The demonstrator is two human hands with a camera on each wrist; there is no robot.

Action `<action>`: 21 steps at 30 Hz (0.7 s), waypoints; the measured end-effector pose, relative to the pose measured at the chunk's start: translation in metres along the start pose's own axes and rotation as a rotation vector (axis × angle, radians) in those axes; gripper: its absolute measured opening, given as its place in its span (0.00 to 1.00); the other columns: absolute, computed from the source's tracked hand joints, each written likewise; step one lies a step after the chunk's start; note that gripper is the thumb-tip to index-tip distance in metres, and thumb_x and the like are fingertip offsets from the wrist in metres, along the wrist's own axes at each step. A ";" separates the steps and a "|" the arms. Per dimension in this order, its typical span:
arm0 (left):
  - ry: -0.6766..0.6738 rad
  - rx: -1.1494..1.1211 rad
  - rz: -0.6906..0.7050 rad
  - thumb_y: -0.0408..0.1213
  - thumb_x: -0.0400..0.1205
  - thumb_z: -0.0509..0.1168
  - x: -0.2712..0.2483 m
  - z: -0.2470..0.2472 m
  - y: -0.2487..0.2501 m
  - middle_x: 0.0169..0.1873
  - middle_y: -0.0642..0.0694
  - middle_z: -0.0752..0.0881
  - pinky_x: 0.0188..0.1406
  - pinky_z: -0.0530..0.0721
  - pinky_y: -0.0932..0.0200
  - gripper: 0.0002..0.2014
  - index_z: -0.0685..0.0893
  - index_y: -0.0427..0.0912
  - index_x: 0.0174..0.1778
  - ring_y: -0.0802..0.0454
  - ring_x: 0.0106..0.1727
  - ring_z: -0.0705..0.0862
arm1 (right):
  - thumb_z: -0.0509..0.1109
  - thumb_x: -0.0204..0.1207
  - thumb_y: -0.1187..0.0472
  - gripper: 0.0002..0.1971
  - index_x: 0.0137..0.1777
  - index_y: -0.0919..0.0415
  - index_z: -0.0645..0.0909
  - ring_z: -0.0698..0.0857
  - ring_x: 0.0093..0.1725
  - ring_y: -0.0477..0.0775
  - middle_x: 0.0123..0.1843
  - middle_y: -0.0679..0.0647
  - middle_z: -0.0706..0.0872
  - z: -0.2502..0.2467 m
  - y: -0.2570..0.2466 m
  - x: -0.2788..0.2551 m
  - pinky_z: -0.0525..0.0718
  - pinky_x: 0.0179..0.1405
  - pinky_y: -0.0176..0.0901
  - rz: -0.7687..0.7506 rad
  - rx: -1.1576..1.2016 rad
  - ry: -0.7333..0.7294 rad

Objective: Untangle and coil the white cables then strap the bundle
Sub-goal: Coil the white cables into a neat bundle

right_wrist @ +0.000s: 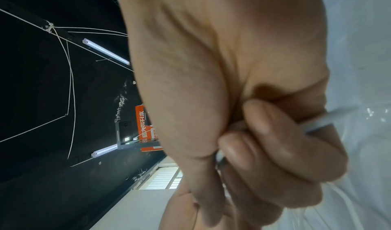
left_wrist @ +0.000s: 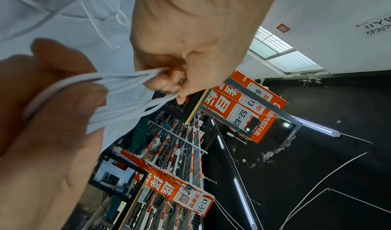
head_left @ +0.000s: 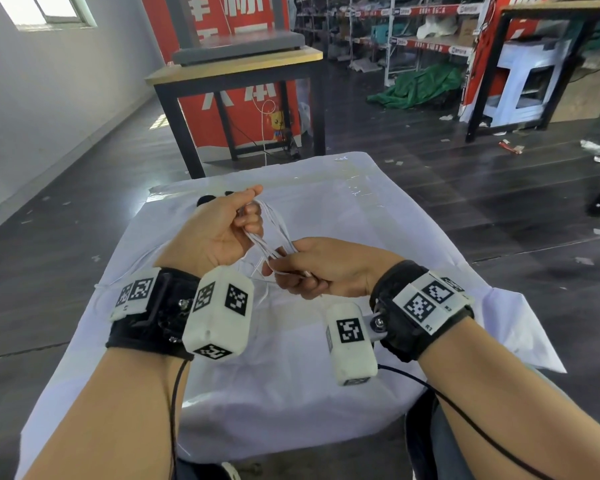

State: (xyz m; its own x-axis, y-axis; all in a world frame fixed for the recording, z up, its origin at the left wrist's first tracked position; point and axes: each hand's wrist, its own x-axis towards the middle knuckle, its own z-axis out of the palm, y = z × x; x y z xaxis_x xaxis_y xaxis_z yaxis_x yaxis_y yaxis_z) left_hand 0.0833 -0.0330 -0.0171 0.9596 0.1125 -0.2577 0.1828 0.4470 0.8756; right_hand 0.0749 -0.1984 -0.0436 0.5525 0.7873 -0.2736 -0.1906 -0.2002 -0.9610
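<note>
A bundle of thin white cables [head_left: 272, 237] is stretched in loops between both hands above a white-covered table [head_left: 360, 220]. My left hand [head_left: 251, 206] pinches the far end of the loops between thumb and curled fingers. Nearer to me, my right hand [head_left: 284, 268] is curled round the other end. The left wrist view shows the left hand [left_wrist: 169, 81] pinching the cable strands [left_wrist: 127, 86], which run down to the blurred right hand [left_wrist: 52, 116]. In the right wrist view the right hand [right_wrist: 253, 141] is fisted on a cable [right_wrist: 323, 123]. Loose cable [left_wrist: 63, 12] lies on the cloth.
Two small black things [head_left: 208, 199] lie on the cloth behind the left hand, partly hidden. Past the table stand a wooden-topped table with black legs [head_left: 236, 64], storage shelves [head_left: 412, 36] and a green tarp [head_left: 419, 84] on the dark floor.
</note>
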 end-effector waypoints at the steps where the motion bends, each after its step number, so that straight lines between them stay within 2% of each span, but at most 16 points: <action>1: 0.008 0.009 0.006 0.33 0.87 0.57 0.000 0.001 0.000 0.18 0.50 0.70 0.15 0.68 0.69 0.07 0.80 0.40 0.48 0.60 0.16 0.64 | 0.58 0.86 0.58 0.11 0.46 0.61 0.78 0.62 0.21 0.42 0.26 0.48 0.69 0.000 0.000 0.000 0.56 0.19 0.31 -0.004 -0.028 -0.013; 4: 0.031 0.006 0.021 0.32 0.87 0.58 -0.001 0.003 -0.003 0.18 0.51 0.70 0.16 0.69 0.69 0.07 0.80 0.39 0.49 0.61 0.16 0.64 | 0.58 0.87 0.54 0.18 0.35 0.59 0.74 0.59 0.20 0.42 0.23 0.46 0.63 0.001 -0.001 0.000 0.51 0.19 0.33 -0.010 -0.041 -0.030; 6: 0.044 -0.015 0.035 0.32 0.87 0.58 -0.002 0.003 -0.003 0.18 0.50 0.70 0.16 0.69 0.69 0.07 0.80 0.38 0.49 0.61 0.15 0.65 | 0.56 0.87 0.54 0.20 0.32 0.58 0.71 0.58 0.17 0.41 0.20 0.45 0.62 0.001 -0.001 0.001 0.49 0.18 0.34 0.000 -0.007 -0.025; 11: 0.061 0.023 0.083 0.34 0.85 0.63 -0.004 0.006 -0.003 0.19 0.51 0.71 0.18 0.73 0.68 0.05 0.82 0.38 0.48 0.60 0.16 0.67 | 0.54 0.87 0.59 0.17 0.37 0.61 0.75 0.58 0.14 0.41 0.17 0.45 0.63 -0.001 -0.002 0.000 0.50 0.16 0.35 -0.028 -0.014 -0.049; 13: 0.059 0.086 0.136 0.36 0.85 0.63 -0.006 0.006 -0.003 0.21 0.49 0.76 0.23 0.79 0.66 0.07 0.84 0.38 0.47 0.59 0.18 0.73 | 0.54 0.87 0.61 0.15 0.42 0.61 0.79 0.58 0.15 0.41 0.18 0.45 0.63 -0.002 -0.001 -0.001 0.50 0.17 0.35 -0.055 0.007 -0.025; 14: 0.063 0.149 0.163 0.38 0.86 0.62 -0.006 0.005 -0.003 0.23 0.48 0.80 0.29 0.83 0.63 0.09 0.84 0.38 0.47 0.58 0.22 0.78 | 0.55 0.87 0.61 0.14 0.44 0.61 0.79 0.58 0.16 0.41 0.19 0.46 0.63 -0.002 0.000 -0.002 0.50 0.17 0.35 -0.079 0.049 -0.001; 16: 0.093 0.349 0.208 0.42 0.87 0.59 -0.006 0.003 -0.003 0.35 0.45 0.87 0.44 0.87 0.59 0.12 0.85 0.41 0.49 0.54 0.36 0.86 | 0.54 0.87 0.60 0.14 0.44 0.61 0.78 0.58 0.16 0.41 0.19 0.45 0.63 -0.004 0.001 -0.002 0.50 0.17 0.34 -0.146 0.183 0.079; 18: 0.104 0.572 0.242 0.43 0.88 0.56 -0.007 0.003 -0.003 0.47 0.44 0.89 0.53 0.86 0.57 0.13 0.84 0.42 0.54 0.51 0.48 0.88 | 0.54 0.87 0.60 0.13 0.43 0.60 0.76 0.58 0.15 0.40 0.19 0.45 0.62 -0.007 -0.001 0.000 0.50 0.16 0.34 -0.226 0.355 0.182; 19: 0.071 0.662 0.240 0.41 0.88 0.56 -0.009 0.006 -0.005 0.49 0.45 0.89 0.55 0.85 0.57 0.12 0.83 0.42 0.55 0.50 0.52 0.88 | 0.54 0.87 0.60 0.13 0.42 0.60 0.75 0.58 0.15 0.40 0.19 0.45 0.62 -0.009 -0.002 0.002 0.51 0.14 0.33 -0.270 0.449 0.237; 21: -0.077 0.792 0.179 0.37 0.87 0.59 -0.014 0.012 -0.011 0.51 0.46 0.89 0.59 0.85 0.57 0.09 0.84 0.43 0.55 0.50 0.56 0.88 | 0.55 0.87 0.61 0.12 0.41 0.59 0.73 0.58 0.15 0.41 0.20 0.45 0.61 -0.014 -0.004 0.004 0.54 0.11 0.31 -0.364 0.630 0.352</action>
State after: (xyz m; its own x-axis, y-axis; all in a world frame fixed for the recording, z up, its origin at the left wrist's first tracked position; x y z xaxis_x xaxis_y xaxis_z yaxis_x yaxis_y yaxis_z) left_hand 0.0700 -0.0503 -0.0184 0.9954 0.0482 -0.0829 0.0943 -0.3356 0.9373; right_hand 0.0888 -0.2026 -0.0416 0.8711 0.4890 -0.0452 -0.3133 0.4825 -0.8180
